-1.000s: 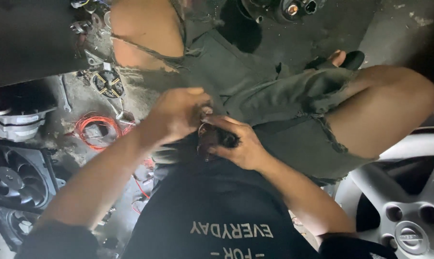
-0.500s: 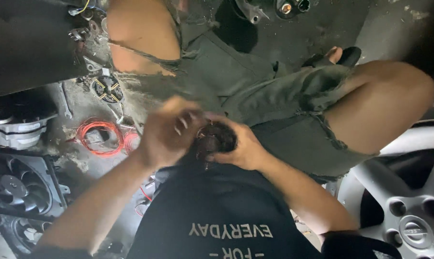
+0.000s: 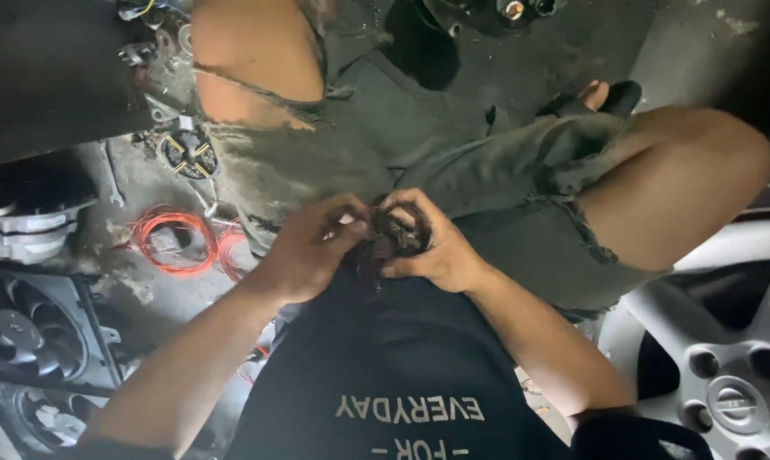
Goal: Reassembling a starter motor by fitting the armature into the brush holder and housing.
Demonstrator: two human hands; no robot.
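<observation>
Frame centre: left hand (image 3: 313, 247) and right hand (image 3: 432, 247) both pinch small dark part (image 3: 391, 238); fingers curled tight around it. Advise steady grip over lap, part kept level.

You are seated on a stained, dark concrete floor (image 3: 129, 281). To your left on it lies a coil of orange wire (image 3: 174, 243), with a second loop just beside it. Above that sits a small round metal part (image 3: 187, 153) with yellow marks. At the far left edge rest a ribbed metal housing (image 3: 23, 230) and, nearer you, a black fan assembly (image 3: 31, 336). At your right lies a silver alloy wheel (image 3: 717, 358).
</observation>
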